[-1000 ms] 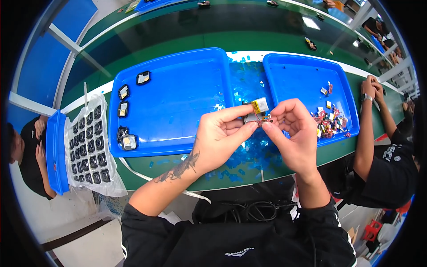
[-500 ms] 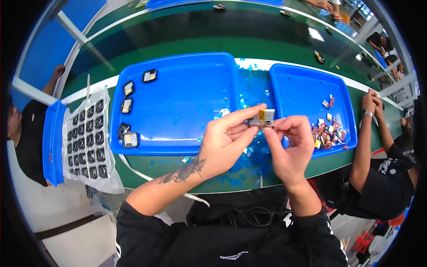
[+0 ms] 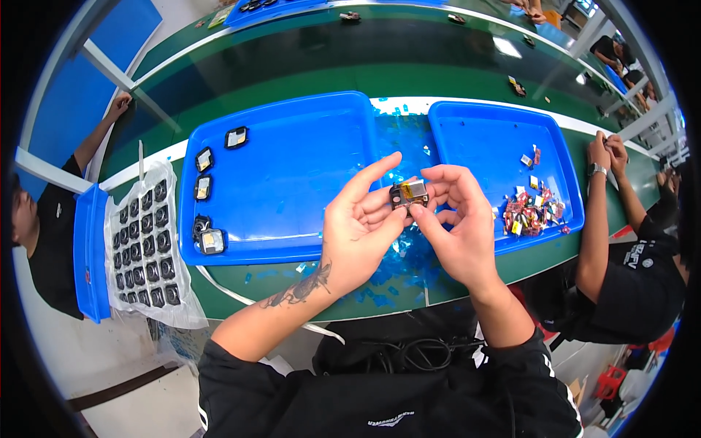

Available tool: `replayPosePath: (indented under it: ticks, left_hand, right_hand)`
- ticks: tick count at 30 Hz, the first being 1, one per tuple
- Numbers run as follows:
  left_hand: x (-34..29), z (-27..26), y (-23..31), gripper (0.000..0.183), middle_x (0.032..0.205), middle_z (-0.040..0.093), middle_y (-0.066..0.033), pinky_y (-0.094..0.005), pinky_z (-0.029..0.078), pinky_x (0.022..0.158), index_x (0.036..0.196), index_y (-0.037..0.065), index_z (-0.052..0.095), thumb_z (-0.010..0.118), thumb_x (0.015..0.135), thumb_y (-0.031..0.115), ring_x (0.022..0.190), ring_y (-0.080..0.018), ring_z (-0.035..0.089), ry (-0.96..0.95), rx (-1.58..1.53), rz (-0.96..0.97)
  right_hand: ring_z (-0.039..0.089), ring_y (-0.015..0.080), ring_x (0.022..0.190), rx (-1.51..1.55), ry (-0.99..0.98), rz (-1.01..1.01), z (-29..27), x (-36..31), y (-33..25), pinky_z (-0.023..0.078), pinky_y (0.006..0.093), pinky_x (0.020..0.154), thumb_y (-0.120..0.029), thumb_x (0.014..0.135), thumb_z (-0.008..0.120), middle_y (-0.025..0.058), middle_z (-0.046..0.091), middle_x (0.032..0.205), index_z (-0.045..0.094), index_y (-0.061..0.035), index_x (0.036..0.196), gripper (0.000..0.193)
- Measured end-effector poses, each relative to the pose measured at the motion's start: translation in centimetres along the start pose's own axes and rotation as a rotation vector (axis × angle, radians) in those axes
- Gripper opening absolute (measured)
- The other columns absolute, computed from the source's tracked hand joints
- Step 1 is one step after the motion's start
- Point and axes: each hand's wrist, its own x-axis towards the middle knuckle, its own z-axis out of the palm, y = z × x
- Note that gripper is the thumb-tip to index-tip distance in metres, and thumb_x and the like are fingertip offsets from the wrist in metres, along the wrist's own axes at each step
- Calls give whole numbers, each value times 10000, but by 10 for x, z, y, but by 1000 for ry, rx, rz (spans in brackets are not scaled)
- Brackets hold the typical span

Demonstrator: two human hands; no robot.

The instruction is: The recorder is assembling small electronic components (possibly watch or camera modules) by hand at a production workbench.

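Both hands meet over the gap between two blue trays. Between them is a small black electronic housing (image 3: 399, 198) with a silver pouch battery (image 3: 415, 190) on it, crossed by yellow tape. My left hand (image 3: 361, 230) grips the housing's left side, thumb at its lower edge and index finger stretched upward, away from it. My right hand (image 3: 464, 223) holds the right side, its thumb at the lower edge by the battery and its fingers curled behind. The fingers partly hide the housing's edges.
The left blue tray (image 3: 292, 168) has several black housings (image 3: 211, 241) along its left side. Red-wired batteries (image 3: 533, 212) are heaped in the right blue tray (image 3: 489, 139). Far left lies a plastic tray of black round parts (image 3: 150, 248). Blue film scraps (image 3: 380, 285) litter the bench; co-workers sit either side.
The battery has moved left and down, and now sits against the black housing, which shows more clearly. My left index finger has lifted away, and my right fingers have shifted behind the housing.
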Motion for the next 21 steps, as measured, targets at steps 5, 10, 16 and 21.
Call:
replayPosePath:
  ticks: [5, 10, 16, 21]
  left_hand:
    - [-1, -11, -2, 576, 1314, 549, -212, -317, 532, 935, 1435, 33, 344, 532, 904, -90, 1148, -238, 606, 31, -36, -69]
    - [-4, -5, -2, 788, 1486, 306, -230, -357, 511, 941, 1509, 80, 162, 585, 867, -89, 1332, -288, 423, 140, 301, 212]
    - [-2, -3, -5, 751, 1426, 372, -220, -307, 516, 859, 1496, 60, 194, 585, 869, -78, 1172, -232, 547, -84, 262, 269]
    - [-7, -11, 1, 711, 1361, 435, -211, -272, 516, 794, 1473, 52, 241, 594, 867, -68, 998, -166, 596, -21, 251, 225]
  right_hand:
    - [581, 62, 795, -18, -78, 47, 4, 10, -4, 497, 201, 606, 28, 814, 693, 35, 612, 902, 532, -16, 1190, 411]
    - [613, 81, 717, -24, -265, 111, -11, 98, -12, 472, 220, 605, 2, 808, 700, 49, 659, 823, 493, 10, 1236, 476]
    - [655, 246, 915, -724, -16, 183, -42, 239, 82, 506, 340, 803, -204, 576, 913, 161, 672, 1003, 601, 25, 1144, 687]
    - [644, 184, 854, -717, -198, 340, -38, 245, 62, 511, 307, 745, -201, 686, 849, 101, 666, 929, 616, -9, 1163, 564]
